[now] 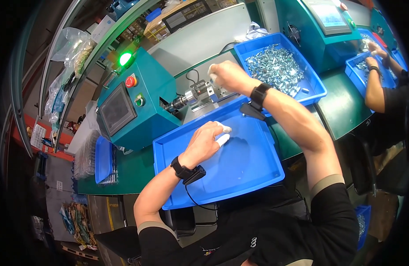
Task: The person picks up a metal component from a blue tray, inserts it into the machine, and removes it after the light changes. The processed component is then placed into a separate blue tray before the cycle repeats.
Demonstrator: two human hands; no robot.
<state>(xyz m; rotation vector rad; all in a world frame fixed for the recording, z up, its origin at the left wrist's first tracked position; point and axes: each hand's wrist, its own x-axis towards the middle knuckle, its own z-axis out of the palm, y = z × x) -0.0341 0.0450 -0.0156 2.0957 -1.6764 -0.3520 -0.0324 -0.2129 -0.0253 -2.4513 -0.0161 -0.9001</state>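
My left hand (203, 141) is over a shallow blue tray (253, 164), with white covers on the thumb and a finger. Its fingers are curled, and a small ridged piece shows at the fingertips, too small to name. Farther up, my right hand (233, 77) is closed beside the metal clamp fixture (210, 92) of a teal machine (147, 88). White covering shows at its fingertips too; whatever they grip is hidden. Left of the fixture, a round metal chuck (191, 96) lines up with it. Both wrists wear black straps with small devices.
A blue bin (275, 71) of small shiny metal parts stands behind my right forearm. The machine carries a dark screen (118, 108), a red button (131, 81) and a lit green lamp (125, 58). At right, a co-worker's hands (373, 60) are over another blue bin (353, 71).
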